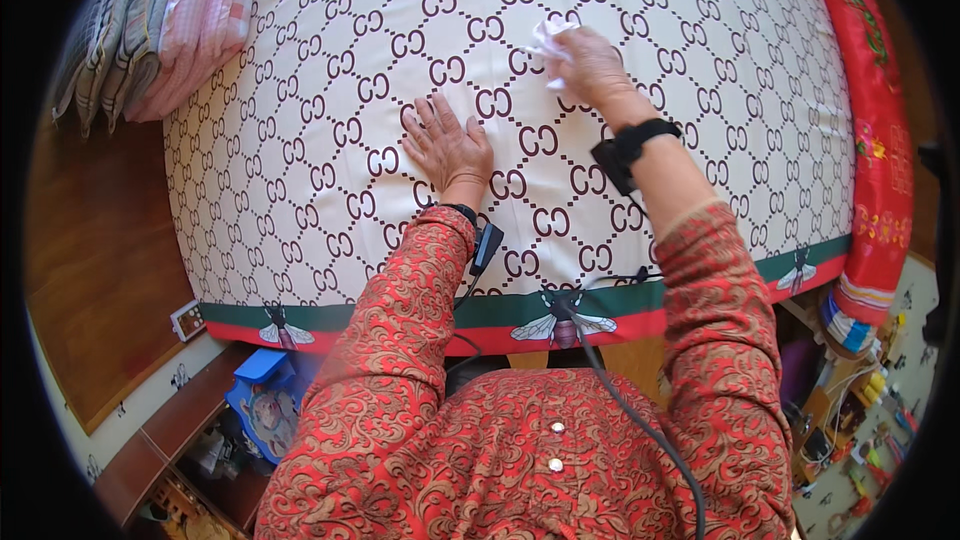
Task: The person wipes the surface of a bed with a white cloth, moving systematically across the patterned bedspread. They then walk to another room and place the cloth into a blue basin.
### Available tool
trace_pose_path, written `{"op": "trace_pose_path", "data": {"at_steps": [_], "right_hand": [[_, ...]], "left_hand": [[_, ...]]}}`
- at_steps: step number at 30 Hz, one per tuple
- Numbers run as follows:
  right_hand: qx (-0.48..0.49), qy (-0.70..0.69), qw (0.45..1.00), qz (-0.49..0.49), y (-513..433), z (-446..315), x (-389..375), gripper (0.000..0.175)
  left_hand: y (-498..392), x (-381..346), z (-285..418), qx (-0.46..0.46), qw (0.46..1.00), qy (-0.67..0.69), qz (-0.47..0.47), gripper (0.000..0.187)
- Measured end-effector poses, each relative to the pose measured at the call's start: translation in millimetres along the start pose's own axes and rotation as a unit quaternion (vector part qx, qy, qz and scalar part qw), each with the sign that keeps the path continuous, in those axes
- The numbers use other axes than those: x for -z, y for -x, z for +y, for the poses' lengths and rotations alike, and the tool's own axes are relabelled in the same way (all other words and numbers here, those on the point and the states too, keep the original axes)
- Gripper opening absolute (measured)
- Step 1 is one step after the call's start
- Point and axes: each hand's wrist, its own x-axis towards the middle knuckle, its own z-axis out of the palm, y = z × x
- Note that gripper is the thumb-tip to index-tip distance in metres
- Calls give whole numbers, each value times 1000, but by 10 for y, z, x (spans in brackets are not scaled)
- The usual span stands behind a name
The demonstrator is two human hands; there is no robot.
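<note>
A cream sheet (pixel 300 142) with a dark brown chain-like pattern spreads over the bed before me. Its front hem (pixel 487 326) carries green and red bands with printed bees. My left hand (pixel 450 142) rests palm down on the sheet, fingers apart, holding nothing. Farther up and to the right, my right hand (pixel 589 64) grips a crumpled white-pink cloth or tissue (pixel 553 41) at the sheet's surface. The fingertips of that hand are partly hidden by the crumpled piece. Both wrists wear black straps with small devices.
Folded quilts (pixel 169 22), grey-striped and pink, are stacked at the far left. A long red embroidered bolster or rolled quilt (pixel 877 157) borders the right side. A black cable (pixel 637 420) hangs across my front. Below left stand a blue box-like object (pixel 262 405) and a brown shelf (pixel 135 465).
</note>
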Motion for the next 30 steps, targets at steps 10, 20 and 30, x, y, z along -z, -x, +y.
{"op": "trace_pose_path", "data": {"at_steps": [10, 20, 30], "right_hand": [[122, -44, 898, -420, 2829, 370, 264, 9], [-432, 30, 817, -381, 4609, 937, 1997, 26], [16, 5, 997, -69, 2124, 371, 496, 33]], "left_hand": [[1, 45, 27, -5, 999, -22, 45, 69], [4, -52, 9, -19, 997, -31, 63, 69], [6, -80, 7, -17, 997, -35, 68, 66]]}}
